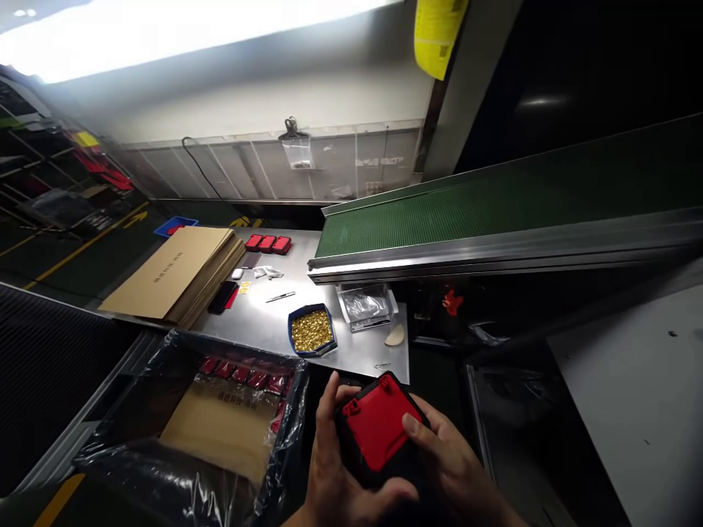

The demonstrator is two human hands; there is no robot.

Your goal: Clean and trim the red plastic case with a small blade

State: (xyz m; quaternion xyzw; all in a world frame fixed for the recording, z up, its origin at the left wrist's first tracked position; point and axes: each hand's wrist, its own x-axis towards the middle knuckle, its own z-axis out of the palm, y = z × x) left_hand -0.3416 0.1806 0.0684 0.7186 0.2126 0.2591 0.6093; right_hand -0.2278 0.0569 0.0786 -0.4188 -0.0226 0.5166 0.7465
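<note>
Head view: a long green ribbed conveyor belt (439, 212) with metal side rails slopes above the right end of a silver metal table (258, 315). Left of the hands stands a large box lined with clear plastic (299, 406); inside, a brown cardboard sheet (220, 432) lies beside a row of small red cases (240, 373). A stack of flat brown cardboard sheets (170, 271) rests at the table's left end. The left hand (332, 461) and right hand (453, 461) clasp a square red-and-black case (376, 421) between them, in front of the table's near edge; the left fingers curl around its left side, and the right thumb presses its red face. Beyond it sits a dark blue tray (291, 331) full of small gold-coloured pieces (311, 331), with a thin pen-like tool (280, 296) behind.
</note>
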